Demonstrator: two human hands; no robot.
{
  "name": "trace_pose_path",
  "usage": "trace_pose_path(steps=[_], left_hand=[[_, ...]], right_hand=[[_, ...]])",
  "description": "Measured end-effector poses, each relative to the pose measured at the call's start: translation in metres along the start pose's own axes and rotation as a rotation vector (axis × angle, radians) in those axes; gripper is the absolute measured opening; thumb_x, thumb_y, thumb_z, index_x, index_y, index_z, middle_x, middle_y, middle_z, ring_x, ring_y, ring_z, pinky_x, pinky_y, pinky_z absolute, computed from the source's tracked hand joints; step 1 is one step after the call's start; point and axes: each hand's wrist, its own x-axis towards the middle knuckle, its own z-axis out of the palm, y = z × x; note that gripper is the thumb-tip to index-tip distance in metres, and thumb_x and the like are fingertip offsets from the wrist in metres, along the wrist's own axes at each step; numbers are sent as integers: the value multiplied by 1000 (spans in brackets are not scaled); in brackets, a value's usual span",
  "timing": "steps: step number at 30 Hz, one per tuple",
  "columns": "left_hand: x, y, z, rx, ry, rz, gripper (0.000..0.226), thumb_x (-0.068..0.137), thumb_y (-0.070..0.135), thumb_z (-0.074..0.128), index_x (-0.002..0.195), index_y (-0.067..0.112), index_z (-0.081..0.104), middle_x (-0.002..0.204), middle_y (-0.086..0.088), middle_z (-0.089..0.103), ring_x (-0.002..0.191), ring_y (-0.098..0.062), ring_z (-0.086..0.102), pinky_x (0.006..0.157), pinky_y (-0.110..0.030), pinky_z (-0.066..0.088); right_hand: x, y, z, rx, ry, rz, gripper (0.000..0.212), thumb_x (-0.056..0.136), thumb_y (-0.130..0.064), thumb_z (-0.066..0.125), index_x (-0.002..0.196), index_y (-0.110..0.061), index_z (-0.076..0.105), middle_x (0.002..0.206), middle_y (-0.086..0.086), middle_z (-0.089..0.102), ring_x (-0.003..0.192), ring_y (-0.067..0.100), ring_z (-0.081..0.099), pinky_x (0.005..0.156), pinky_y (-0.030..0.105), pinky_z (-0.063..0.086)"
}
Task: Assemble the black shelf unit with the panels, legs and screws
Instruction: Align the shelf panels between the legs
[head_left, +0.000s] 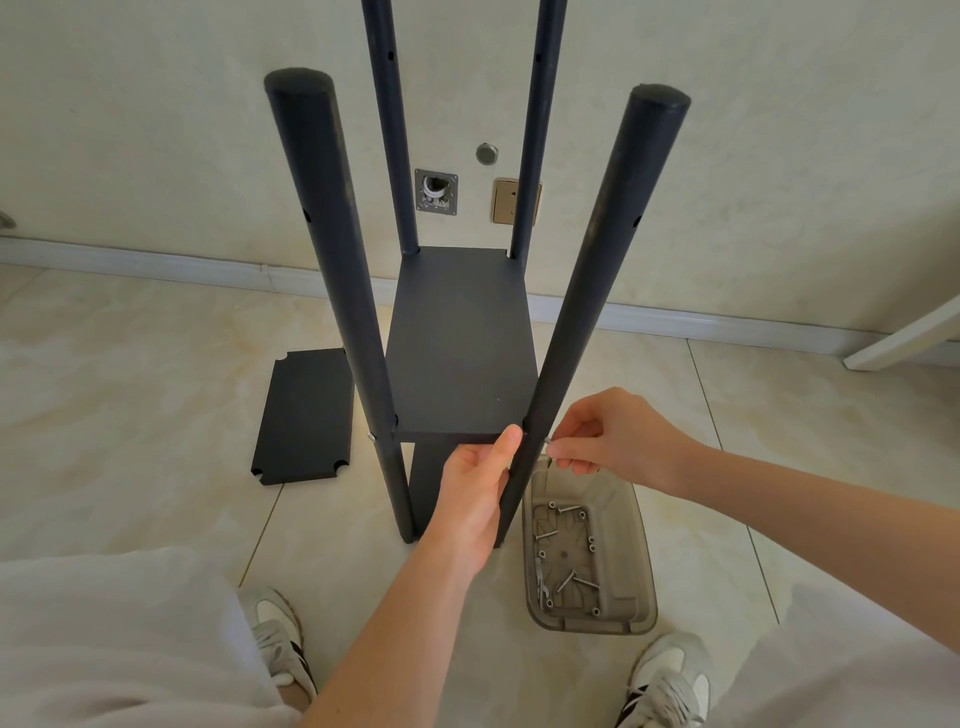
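A half-built black shelf unit (467, 291) is seen standing on the tiled floor (130, 395), its four legs rising past a mounted panel (457, 374). The near-right leg (571, 322) is gripped by the left hand (475, 493) just below the panel's near-right corner. The thumb is raised against that corner, apparently so that leg hole and panel are held in line. A screw (549, 440) is pinched between the fingertips of the right hand (608, 431) and held at the outer side of the same leg, level with the panel's edge. Whether its tip has entered the hole cannot be told. A screw head (372, 437) is seen at the matching height on the near-left leg (337, 291), so this corner is judged to be the one in hand. A clear plastic tray (647, 571) of spare screws (571, 577) is set on the floor just beside the near-right leg, within easy reach of the right hand. A loose panel (304, 415) is laid flat on the floor left of the unit, judged to be meant for a higher tier.
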Motion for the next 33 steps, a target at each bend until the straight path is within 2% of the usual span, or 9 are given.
trace_pose_path(steps=[3,6,11,15,19,21,24,28,33], left_hand=[[0,0,1,18,8,-1,30,95,29,64,66,19,68,70,8,70,71,-2,70,62,-14,46],[0,1,1,36,-1,0,31,95,29,63,66,20,70,71,8,71,72,-2,70,64,-15,46],[1,1,0,18,-14,4,27,96,26,62,73,14,68,73,5,73,71,-2,71,55,-10,49],[1,0,-1,25,-19,4,37,97,24,62,61,20,71,71,6,72,70,-2,70,55,-10,49],[1,1,-2,-6,-86,18,17,96,11,61,82,13,69,81,5,75,80,-4,72,61,-10,51],[2,1,-3,-20,-88,26,11,96,6,61,88,10,68,82,5,75,81,-4,72,62,-10,51],[1,-1,-3,-9,-87,36,12,96,6,60,87,10,67,81,7,75,79,-3,72,61,-9,51],[2,0,-4,17,-77,38,20,96,7,61,77,14,64,78,8,75,79,-2,72,59,-9,50],[4,0,-5,45,-79,43,16,96,8,61,82,14,65,77,13,74,77,1,71,57,-8,49]], right_hand=[[-1,1,1,-44,25,-35,10,88,-24,71,82,-16,71,70,-2,74,63,6,69,62,8,50],[-3,0,4,-93,61,-79,6,89,-23,70,84,-20,68,71,-7,70,60,0,65,62,4,47],[-3,-2,5,-90,61,-74,6,88,-17,72,88,-21,67,73,-8,68,66,1,67,65,5,48],[-1,0,2,-95,52,-80,6,86,-14,72,90,-17,72,71,-9,69,60,-2,66,61,3,47],[3,3,1,-124,52,-104,7,84,-14,74,90,-15,73,68,-9,68,61,-1,66,57,3,44],[5,3,-1,-146,55,-119,12,82,-16,76,94,-14,72,73,-7,69,70,4,67,61,5,46],[6,1,-4,-176,61,-173,23,82,-20,78,102,-19,65,88,-4,71,80,8,67,72,9,47],[6,-3,-3,-266,50,-274,38,84,-19,76,106,-32,48,86,-12,61,75,3,60,64,1,42],[8,-3,-8,-266,31,-289,33,84,-22,76,103,-32,52,86,-20,52,77,1,57,63,2,42]])
